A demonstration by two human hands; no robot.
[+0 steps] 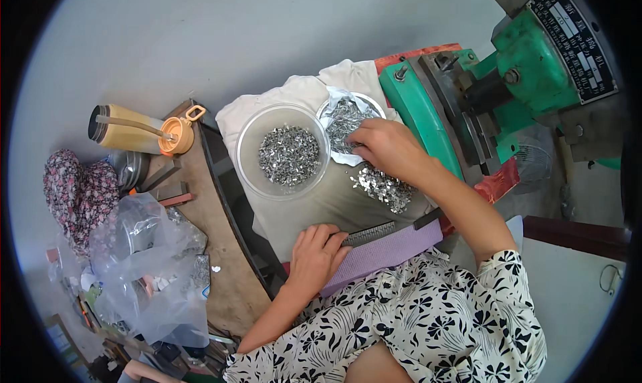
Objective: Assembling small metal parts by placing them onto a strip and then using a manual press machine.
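Note:
My left hand (pixel 315 257) rests at the table's near edge, its fingers closed about the left end of a narrow dark metal strip (pixel 370 234) with a row of small pieces along it. My right hand (pixel 388 148) is over the right side of a white bowl (pixel 380 107) lined with thin white sheet and heaped with small silvery metal pieces (pixel 346 119). Its fingertips are drawn together at the pieces; what is between them is hidden. Just below that hand lies a loose pile of flat shiny metal bits (pixel 388 190). A clear round tub (pixel 242 146) holds many small metal parts (pixel 289 156).
A green machine press (pixel 428 122) stands at the right. Purple cloth (pixel 384 252) lies along the front edge, and a pale cloth (pixel 267 99) covers the work surface. On the left-hand wooden table (pixel 231 283) are a yellow bottle (pixel 137 129), plastic bags (pixel 147 269) and a floral cloth (pixel 77 192).

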